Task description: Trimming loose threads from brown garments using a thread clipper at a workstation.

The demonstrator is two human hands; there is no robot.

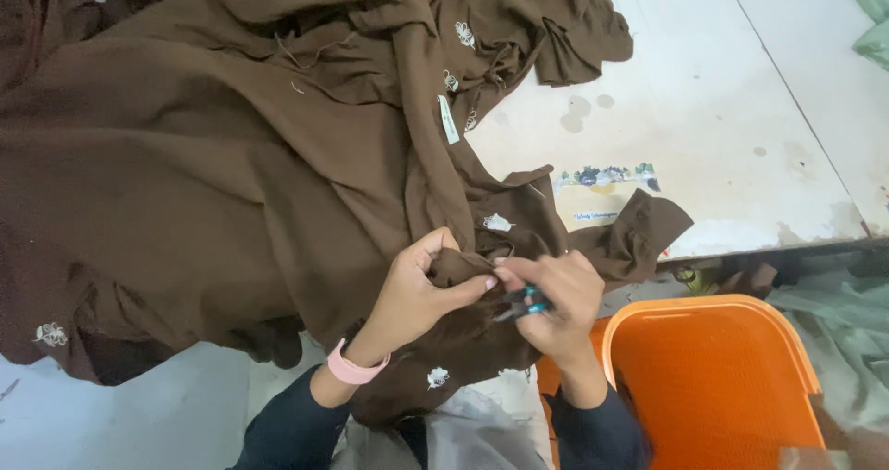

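A large brown garment with small white embroidered flowers lies heaped over the white table and hangs over its near edge. My left hand pinches a bunched fold of this brown cloth near the edge. My right hand holds small thread snips with teal handles, their blades pointed left at the pinched fold. Both hands touch the cloth and nearly meet. A pink band sits on my left wrist, and both forearms wear dark sleeves.
An orange plastic bin stands below the table edge at the right. Pale green cloth lies at the far right, with more beside the bin. A white tag is sewn on the garment. A printed paper strip lies on the table.
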